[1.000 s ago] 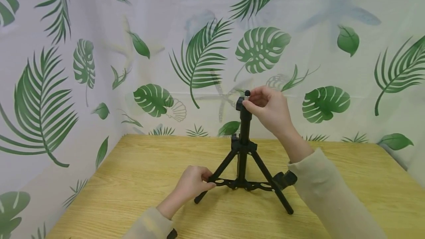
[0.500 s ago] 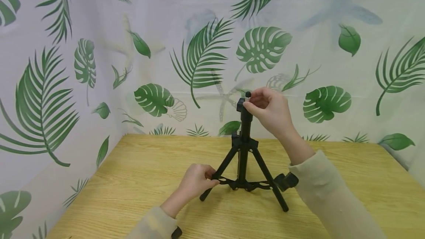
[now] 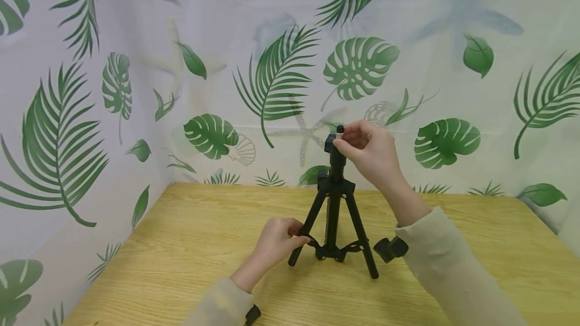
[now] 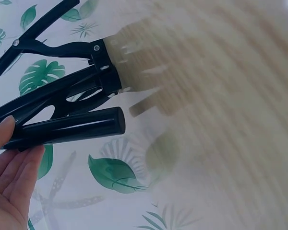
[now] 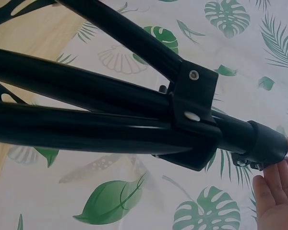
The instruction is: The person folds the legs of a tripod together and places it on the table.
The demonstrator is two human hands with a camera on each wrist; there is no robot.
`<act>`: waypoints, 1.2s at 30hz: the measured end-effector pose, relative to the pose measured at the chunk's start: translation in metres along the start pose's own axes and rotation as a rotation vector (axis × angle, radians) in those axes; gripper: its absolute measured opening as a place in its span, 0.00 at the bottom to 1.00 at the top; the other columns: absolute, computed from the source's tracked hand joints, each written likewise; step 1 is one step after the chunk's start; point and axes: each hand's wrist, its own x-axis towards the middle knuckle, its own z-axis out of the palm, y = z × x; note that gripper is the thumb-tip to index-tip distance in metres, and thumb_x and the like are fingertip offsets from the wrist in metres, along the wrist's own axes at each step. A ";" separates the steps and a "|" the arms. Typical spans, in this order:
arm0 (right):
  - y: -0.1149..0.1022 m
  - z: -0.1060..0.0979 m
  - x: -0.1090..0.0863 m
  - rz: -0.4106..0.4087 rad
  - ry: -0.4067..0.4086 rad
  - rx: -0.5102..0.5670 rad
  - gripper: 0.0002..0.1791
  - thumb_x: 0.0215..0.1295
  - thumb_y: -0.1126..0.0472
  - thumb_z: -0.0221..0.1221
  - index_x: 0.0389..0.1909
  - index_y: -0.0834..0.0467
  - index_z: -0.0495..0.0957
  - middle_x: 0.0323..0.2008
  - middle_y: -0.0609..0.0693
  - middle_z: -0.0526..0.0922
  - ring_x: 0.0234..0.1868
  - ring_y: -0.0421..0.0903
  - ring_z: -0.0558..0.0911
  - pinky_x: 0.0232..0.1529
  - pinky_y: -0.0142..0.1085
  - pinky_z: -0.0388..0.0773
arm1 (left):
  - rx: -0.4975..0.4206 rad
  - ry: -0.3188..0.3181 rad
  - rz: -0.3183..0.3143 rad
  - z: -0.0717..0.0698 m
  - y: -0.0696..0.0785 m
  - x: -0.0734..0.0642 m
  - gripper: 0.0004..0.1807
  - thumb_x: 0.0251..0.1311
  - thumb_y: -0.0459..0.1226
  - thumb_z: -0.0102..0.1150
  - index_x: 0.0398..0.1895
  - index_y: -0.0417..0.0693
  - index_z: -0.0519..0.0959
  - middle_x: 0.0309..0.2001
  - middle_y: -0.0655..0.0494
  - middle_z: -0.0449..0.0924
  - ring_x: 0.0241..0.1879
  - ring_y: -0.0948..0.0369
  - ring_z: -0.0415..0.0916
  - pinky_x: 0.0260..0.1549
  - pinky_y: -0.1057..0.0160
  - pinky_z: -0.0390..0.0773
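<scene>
A black tripod (image 3: 334, 215) stands in the middle of the wooden table, its legs partly spread and joined by braces to the centre column. My left hand (image 3: 278, 240) pinches the left leg low down, thumb on one side and fingers on the other. In the left wrist view that leg's round foot (image 4: 113, 122) points right, beside the brace hub (image 4: 103, 67). Up at the tripod's top, my right hand (image 3: 373, 152) pinches the silver-and-black tip (image 3: 340, 131) above a side knob (image 3: 330, 143). The right wrist view shows the leg collar (image 5: 197, 115) and the upper tube.
The wood-grain table (image 3: 190, 225) reaches back to a white cloth backdrop (image 3: 281, 165) printed with green leaves. Dark wrist-worn devices show at the right sleeve (image 3: 444, 245) and the left sleeve (image 3: 222, 303).
The tripod's legs have drawn in closer to the centre column and the leg collar has risen. My left hand has moved right and slightly up with the leg; the right hand stays nearly still.
</scene>
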 end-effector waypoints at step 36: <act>0.003 -0.002 0.002 -0.004 -0.013 0.010 0.14 0.57 0.61 0.58 0.40 0.66 0.74 0.35 0.57 0.78 0.35 0.49 0.78 0.36 0.39 0.74 | 0.034 0.022 -0.048 0.015 0.010 0.021 0.10 0.48 0.41 0.64 0.30 0.43 0.81 0.27 0.56 0.80 0.27 0.65 0.73 0.26 0.69 0.72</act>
